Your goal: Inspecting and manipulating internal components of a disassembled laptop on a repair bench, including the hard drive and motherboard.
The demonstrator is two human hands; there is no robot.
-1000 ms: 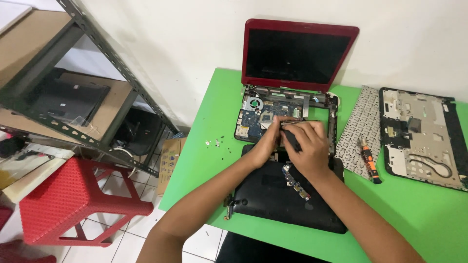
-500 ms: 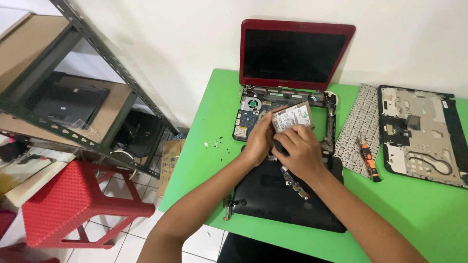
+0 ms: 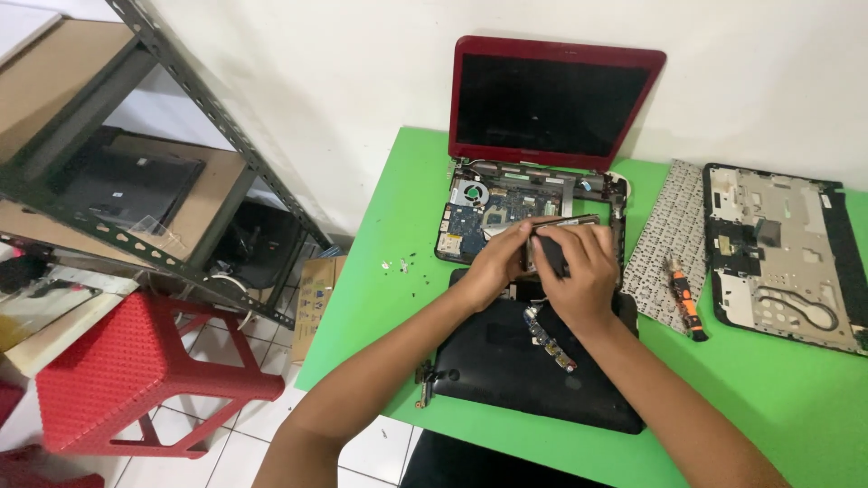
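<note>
Bare left hand [image 3: 495, 264] and right hand [image 3: 579, 269] both closed around a flat drive [image 3: 548, 248] held edge-up, just above the opened red laptop [image 3: 542, 194], black cover [image 3: 533, 366] beneath the wrists, screwdriver [image 3: 684, 296] and keyboard [image 3: 667, 239] right of the right hand, green table [image 3: 380, 307] under all.
</note>
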